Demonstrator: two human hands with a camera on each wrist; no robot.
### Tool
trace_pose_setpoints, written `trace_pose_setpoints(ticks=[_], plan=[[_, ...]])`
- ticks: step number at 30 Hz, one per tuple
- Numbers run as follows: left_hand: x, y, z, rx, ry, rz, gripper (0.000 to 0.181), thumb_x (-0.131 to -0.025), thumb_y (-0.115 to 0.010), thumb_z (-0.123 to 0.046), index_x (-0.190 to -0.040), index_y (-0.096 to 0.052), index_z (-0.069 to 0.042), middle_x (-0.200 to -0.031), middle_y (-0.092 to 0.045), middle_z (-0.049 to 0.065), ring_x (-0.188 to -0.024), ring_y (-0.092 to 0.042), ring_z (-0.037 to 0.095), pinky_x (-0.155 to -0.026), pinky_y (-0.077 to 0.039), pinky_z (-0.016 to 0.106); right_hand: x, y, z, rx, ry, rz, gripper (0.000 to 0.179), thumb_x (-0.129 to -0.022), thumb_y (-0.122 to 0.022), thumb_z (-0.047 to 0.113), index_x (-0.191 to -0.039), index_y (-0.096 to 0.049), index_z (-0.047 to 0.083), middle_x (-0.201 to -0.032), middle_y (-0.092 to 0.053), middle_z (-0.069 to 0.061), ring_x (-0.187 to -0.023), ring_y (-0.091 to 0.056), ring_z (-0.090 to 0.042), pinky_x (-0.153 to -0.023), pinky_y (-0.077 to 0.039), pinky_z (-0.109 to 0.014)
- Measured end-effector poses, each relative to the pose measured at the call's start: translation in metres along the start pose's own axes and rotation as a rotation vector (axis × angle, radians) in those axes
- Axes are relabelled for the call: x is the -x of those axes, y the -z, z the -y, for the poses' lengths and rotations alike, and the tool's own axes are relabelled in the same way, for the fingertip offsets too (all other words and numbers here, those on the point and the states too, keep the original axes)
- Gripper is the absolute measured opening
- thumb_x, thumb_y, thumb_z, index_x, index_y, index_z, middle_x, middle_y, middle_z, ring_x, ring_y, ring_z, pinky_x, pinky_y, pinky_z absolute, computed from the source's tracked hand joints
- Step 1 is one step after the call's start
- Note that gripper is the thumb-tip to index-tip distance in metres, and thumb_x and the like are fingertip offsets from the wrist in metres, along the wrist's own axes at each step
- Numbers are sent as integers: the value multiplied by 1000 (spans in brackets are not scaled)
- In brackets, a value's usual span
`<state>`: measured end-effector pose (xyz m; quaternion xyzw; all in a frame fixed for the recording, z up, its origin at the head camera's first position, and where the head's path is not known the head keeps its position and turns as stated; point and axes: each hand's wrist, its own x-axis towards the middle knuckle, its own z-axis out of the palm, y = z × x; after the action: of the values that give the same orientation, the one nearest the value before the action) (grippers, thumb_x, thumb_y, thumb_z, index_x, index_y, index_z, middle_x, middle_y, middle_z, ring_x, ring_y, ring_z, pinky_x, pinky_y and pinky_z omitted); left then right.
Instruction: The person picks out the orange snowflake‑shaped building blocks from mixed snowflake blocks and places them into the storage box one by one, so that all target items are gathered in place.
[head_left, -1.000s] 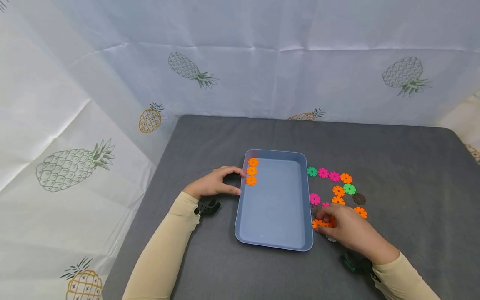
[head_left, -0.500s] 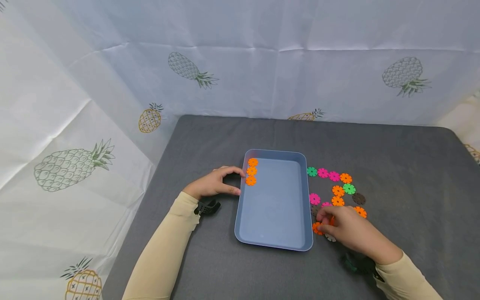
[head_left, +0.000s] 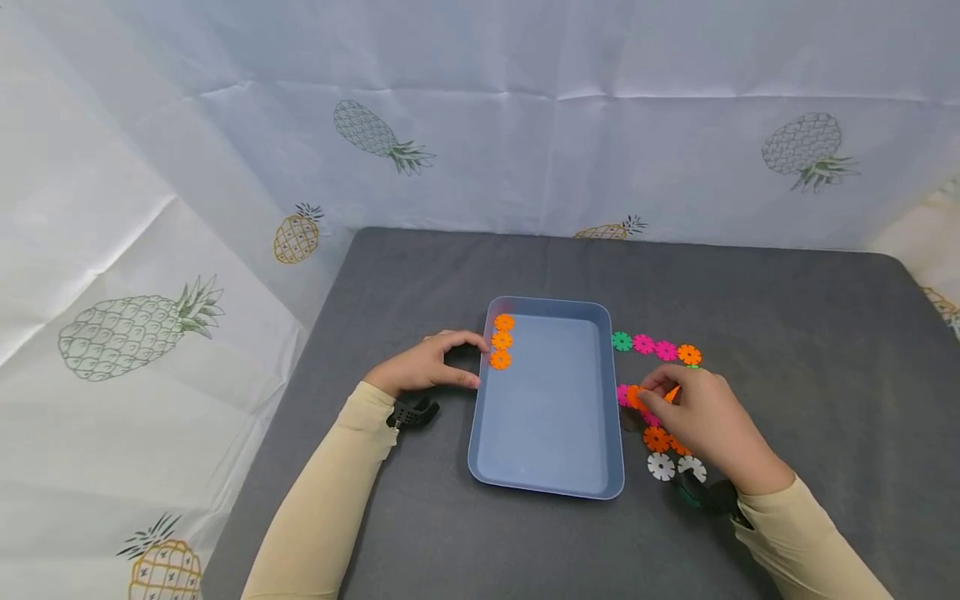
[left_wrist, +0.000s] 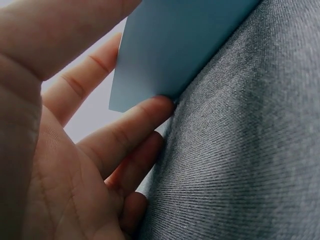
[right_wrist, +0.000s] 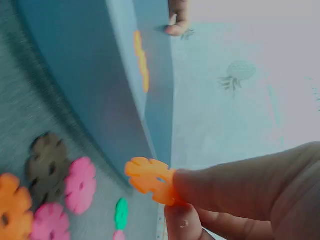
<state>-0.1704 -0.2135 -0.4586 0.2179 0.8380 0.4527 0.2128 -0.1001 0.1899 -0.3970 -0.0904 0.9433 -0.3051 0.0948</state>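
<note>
A gray table [head_left: 795,350] is supporting a blue tray [head_left: 551,417]. The left hand [head_left: 420,367] is touching the tray's left wall with loose fingers; the right hand [head_left: 712,421] is pinching an orange disc [right_wrist: 145,175] near the right wall, seemingly above other colored pieces [head_left: 651,442]. Three orange pieces [head_left: 502,341] are lying inside.

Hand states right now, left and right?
Left hand: open, touching the side of the blue-grey rectangular tray.
Right hand: closed, pinching a flat orange flower-shaped disc.
</note>
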Motion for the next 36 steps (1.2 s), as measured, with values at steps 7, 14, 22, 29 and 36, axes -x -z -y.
trace_pose_setpoints(ticks=[7,14,22,29,36], plan=[[-1,0,1,2,0,3,46,-90,-86,-32,-131,-66,-29,-136,-61,-9,-137,-44,21,-115,-33,46,-18,-6,18,-79,-11,-37,13,-101,-68,20,-103,-71,7,-78,-70,-5,-60,-58,-18,-55,-49,-32],[2,0,3,4,11,4,47,-90,-86,-36,-131,-66,-31,-138,-61,-9,-138,-42,22,-115,-34,48,-37,-13,36,-138,5,-28,15,-100,-69,20,-104,-73,6,-86,-75,-11,-58,-61,-21,-53,-50,-34],[1,3,2,10,1,3,46,-89,-86,-35,-131,-66,-30,-138,-60,-7,-138,-42,23,-115,-34,48,-58,-27,55,-119,45,-7,9,-98,-73,14,-100,-76,5,-91,-73,-8,-65,-56,-20,-57,-48,-33],[0,2,4,3,-2,3,46,-89,-87,-34,-130,-66,-29,-136,-61,-8,-138,-43,21,-115,-34,47,-70,-41,63,-104,46,44,10,-98,-72,12,-102,-77,5,-91,-74,-7,-64,-54,-19,-58,-46,-33],[0,2,3,2,-9,-2,46,-89,-87,-32,-130,-66,-29,-135,-62,-7,-137,-44,22,-115,-34,47,-76,-54,67,-86,79,65,7,-97,-73,13,-97,-78,6,-89,-73,-4,-67,-56,-19,-60,-48,-32]])
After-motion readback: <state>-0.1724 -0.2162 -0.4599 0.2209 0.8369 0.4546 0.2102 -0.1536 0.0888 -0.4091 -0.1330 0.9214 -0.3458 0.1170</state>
